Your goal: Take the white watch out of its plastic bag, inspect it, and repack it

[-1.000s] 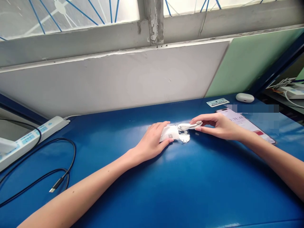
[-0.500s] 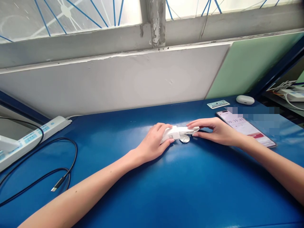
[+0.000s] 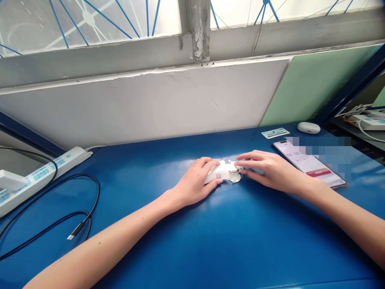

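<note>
A small white box [image 3: 219,171] with a printed square code lies on the blue table [image 3: 192,233]. My left hand [image 3: 195,179] is closed around its left end, thumb along the near side and fingers over the top. At the right end, crumpled white and silvery pieces [image 3: 232,166] stick out. A rounded pale piece [image 3: 235,178] shows just below them. My right hand [image 3: 264,168] has its thumb and fingers drawn together against that end. What its fingertips grip is too small and partly covered to make out.
A phone [image 3: 315,168] showing a timer lies to the right, near a card [image 3: 275,133] and a white earbud case [image 3: 309,127]. On the left are a power strip [image 3: 45,172] and a looped black cable [image 3: 96,192]. A white wall panel [image 3: 144,104] stands behind the table.
My right hand has shifted slightly left, closer to the box. The long white strip that stuck out to the right no longer shows; crumpled silvery pieces show there. My left hand keeps its hold.
</note>
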The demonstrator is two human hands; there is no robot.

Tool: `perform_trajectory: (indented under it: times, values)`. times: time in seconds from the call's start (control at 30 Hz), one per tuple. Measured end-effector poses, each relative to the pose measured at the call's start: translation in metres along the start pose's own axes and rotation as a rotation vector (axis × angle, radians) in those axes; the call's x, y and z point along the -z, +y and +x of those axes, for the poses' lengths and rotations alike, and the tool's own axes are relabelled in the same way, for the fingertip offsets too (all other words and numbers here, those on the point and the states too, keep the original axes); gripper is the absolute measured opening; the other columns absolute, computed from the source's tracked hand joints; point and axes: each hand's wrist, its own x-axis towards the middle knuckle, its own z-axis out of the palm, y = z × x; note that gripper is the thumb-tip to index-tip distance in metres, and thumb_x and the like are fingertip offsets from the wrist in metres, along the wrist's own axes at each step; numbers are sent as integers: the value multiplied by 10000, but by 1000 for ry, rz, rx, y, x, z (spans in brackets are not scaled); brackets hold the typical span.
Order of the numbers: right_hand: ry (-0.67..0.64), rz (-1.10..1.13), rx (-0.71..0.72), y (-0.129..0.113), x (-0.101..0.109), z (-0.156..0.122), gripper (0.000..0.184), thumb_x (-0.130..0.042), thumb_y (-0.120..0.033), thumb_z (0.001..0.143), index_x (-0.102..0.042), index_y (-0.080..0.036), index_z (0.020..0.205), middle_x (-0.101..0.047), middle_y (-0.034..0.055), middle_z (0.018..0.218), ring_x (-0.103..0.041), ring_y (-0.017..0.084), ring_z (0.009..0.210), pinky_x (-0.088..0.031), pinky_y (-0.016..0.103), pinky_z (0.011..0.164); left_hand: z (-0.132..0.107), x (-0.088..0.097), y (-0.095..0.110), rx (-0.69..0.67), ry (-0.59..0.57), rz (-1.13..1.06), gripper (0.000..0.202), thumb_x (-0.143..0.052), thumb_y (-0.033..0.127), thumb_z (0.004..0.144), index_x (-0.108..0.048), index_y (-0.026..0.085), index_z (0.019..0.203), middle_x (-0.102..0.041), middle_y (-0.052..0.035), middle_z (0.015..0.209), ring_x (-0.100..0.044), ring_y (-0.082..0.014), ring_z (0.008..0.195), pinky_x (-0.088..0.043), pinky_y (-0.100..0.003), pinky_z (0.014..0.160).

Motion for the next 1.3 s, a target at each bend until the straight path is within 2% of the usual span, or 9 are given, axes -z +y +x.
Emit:
perform_trajectory:
  times: [0.1,0.2,0.37,0.53,0.77,0.93,1.1,1.2,1.3]
  values:
    - [-16,4,-8,0,5,2,251,-529,-282,978,-763,-245,1059,-781,84,1045,-713,261,886,-582,418,801,0,1,1,7,-4,5,369,-588,350,964,-537,198,1296,-574,-141,1291,-570,-289,1181,-487,-479,1024]
    - [-29,56,-15,-3,1,1,237,-538,-270,970,-754,-252,1065,-772,81,1071,-710,258,931,-581,417,834,-1,1,0,3,-1,11,373,-584,359,970,-535,207,1308,-574,-133,1292,-569,-285,1184,-489,-471,1027]
    - [-60,161,14,-12,-12,-1,279,-523,-232,973,-697,-254,1190,-723,104,1171,-695,250,1005,-582,399,840,-2,-1,-2,-7,0,23,383,-585,354,973,-535,206,1323,-576,-128,1296,-562,-281,1199,-479,-457,1043]
    - [-78,142,31,-10,-11,-1,297,-517,-233,977,-678,-254,1226,-712,107,1200,-646,283,1122,-558,457,929,-2,-1,-1,-3,-2,28,392,-578,367,978,-535,198,1329,-570,-130,1310,-557,-281,1203,-474,-457,1049]
    - [-45,198,-71,-9,-8,0,364,-517,-234,973,-602,-227,1327,-733,113,1155,-663,279,1114,-587,448,907,-2,1,0,2,-13,24,396,-578,366,977,-536,200,1333,-568,-135,1318,-554,-288,1213,-481,-473,1044]
    - [-54,252,-109,-21,-12,0,491,-542,-242,956,-500,-233,1445,-695,137,1275,-656,291,1180,-594,458,928,-3,0,-1,0,-14,14,403,-574,355,979,-531,187,1343,-557,-145,1330,-544,-291,1228,-479,-474,1050]
    - [-102,337,-145,-27,-17,-5,710,-594,-301,942,-281,-278,1578,-570,143,1471,-626,304,1257,-570,476,981,-3,-1,-1,-13,-13,14,396,-543,358,994,-516,226,1366,-559,-142,1336,-534,-301,1254,-478,-494,1047]
    - [-118,375,-144,-28,-18,-7,748,-599,-314,943,-232,-294,1594,-519,145,1519,-618,309,1268,-567,472,985,-2,0,0,-22,-83,100,431,-482,384,1022,-480,206,1414,-552,-159,1392,-498,-327,1313,-420,-539,1095]
    - [-132,361,-140,-28,-16,-5,701,-604,-327,942,-303,-266,1572,-551,152,1486,-605,309,1284,-574,467,980,-1,1,2,-22,-187,225,515,-415,411,1046,-381,182,1506,-461,-161,1528,-351,-371,1453,-275,-616,1168]
